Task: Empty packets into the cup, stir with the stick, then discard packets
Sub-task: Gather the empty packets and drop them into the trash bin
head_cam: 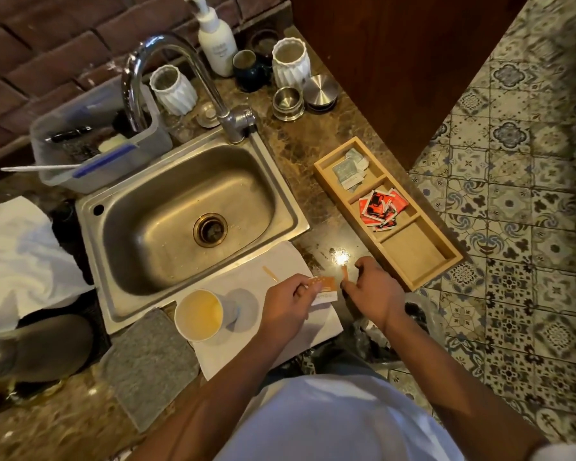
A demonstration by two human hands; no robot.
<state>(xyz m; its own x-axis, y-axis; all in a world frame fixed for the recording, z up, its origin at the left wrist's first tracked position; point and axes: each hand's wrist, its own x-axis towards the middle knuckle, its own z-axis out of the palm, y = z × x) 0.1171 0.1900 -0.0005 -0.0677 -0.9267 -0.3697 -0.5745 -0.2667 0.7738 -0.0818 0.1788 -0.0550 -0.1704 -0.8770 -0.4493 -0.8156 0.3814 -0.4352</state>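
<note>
While an orange packet (325, 287) is pinched by the left hand (288, 306), its torn strip (345, 273) is gripped by the right hand (373, 291), right of the cup (198, 315).

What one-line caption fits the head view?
Both hands, left hand and right hand, tear an orange packet beside the cup.

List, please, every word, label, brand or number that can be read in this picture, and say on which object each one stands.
No text can be read with certainty.
Pump bottle: small grey print, too blurred to read.
Orange packet held by the left hand: faint letters on its white part, too blurred to read.
Red packets in the wooden tray: black and white marks, not legible.
Grey packets: pale print, too small to read.
</note>
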